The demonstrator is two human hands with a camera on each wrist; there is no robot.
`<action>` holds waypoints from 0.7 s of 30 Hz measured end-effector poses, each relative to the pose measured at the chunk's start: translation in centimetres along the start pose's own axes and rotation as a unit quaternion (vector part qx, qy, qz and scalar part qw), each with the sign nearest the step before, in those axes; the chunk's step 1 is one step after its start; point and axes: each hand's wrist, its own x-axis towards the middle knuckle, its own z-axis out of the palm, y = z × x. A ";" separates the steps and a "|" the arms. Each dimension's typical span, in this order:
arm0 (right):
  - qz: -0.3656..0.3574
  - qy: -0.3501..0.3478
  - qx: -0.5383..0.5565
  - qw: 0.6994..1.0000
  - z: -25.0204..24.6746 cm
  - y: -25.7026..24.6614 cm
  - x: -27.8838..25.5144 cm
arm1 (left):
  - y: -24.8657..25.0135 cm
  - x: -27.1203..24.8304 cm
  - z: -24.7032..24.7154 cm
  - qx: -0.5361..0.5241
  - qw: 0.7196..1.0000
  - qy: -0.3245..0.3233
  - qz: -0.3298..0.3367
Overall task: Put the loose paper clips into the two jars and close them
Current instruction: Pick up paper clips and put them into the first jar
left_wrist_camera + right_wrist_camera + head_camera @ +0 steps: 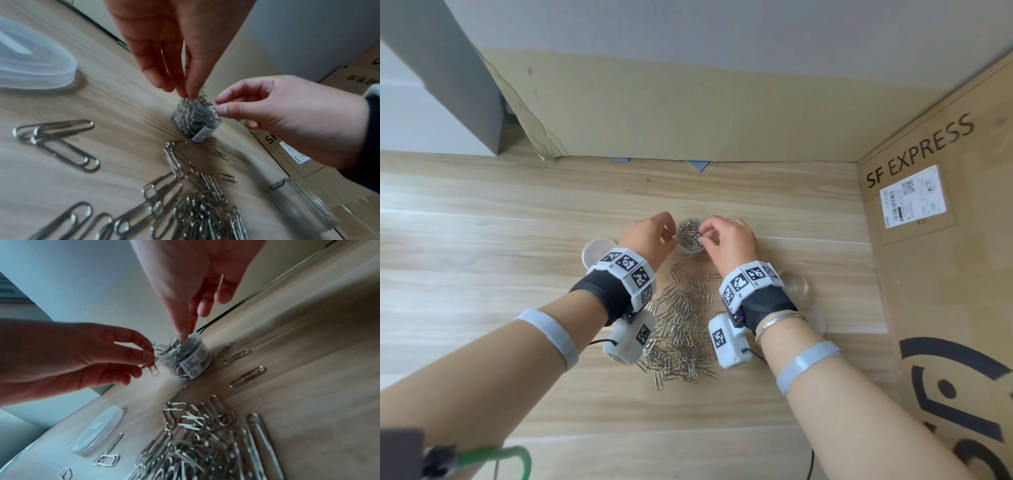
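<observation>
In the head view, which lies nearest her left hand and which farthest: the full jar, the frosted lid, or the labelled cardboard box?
From the left hand:
1. Clear plastic jar of paper clips, at its fingertips.
2. Frosted round lid, beside the wrist, leftward.
3. Brown printed cardboard box, far right.

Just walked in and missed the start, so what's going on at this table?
A person is filling a small clear jar with paper clips. The left hand pinches clips at its rim, and the right hand presses them in. The jar looks nearly full. A big pile of clips remains, and a lid lies aside.
</observation>
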 end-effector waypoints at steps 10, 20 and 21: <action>-0.021 0.037 0.000 0.999 -0.7 1.0 -0.4 | 1.6 0.7 0.3 -0.027 0.998 0.026 0.044; 0.009 -0.001 0.030 1.000 -0.2 0.8 -0.5 | -0.4 0.4 0.7 -0.034 0.999 0.027 -0.005; 0.012 -0.003 0.031 0.999 -0.2 0.8 -0.5 | -0.5 0.4 0.9 -0.040 0.999 0.016 -0.006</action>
